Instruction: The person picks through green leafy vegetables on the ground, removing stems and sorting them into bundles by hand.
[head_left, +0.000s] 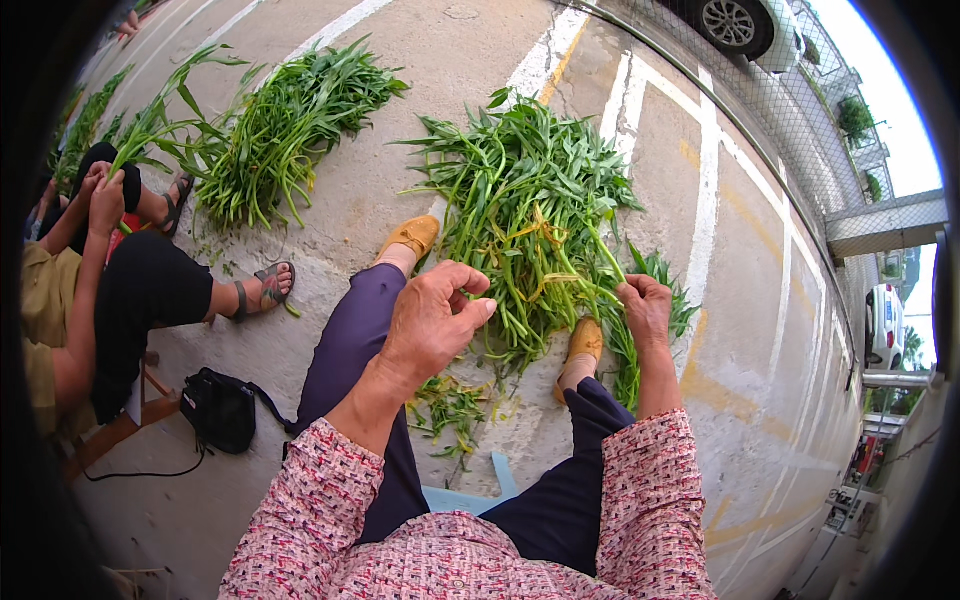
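Observation:
A big heap of water spinach (517, 202) lies on the concrete between and beyond my feet, its leaves pointing away and its cut stems towards me, with some yellowed leaves on top. My right hand (646, 304), at the heap's right side, pinches a green stem (606, 253) between thumb and fingers. My left hand (442, 311) is raised over the near left edge of the heap, thumb and forefinger apart with nothing seen between them. More greens (624, 360) lie under and beside my right hand. Small torn leaves (454, 409) are scattered on the ground between my legs.
To the left, a seated person (154, 292) holds long green stems, beside another heap of greens (285, 135). A black bag (219, 411) with a strap lies by my left leg. A light blue stool (469, 501) shows beneath me. A wire fence (787, 112) runs along the right.

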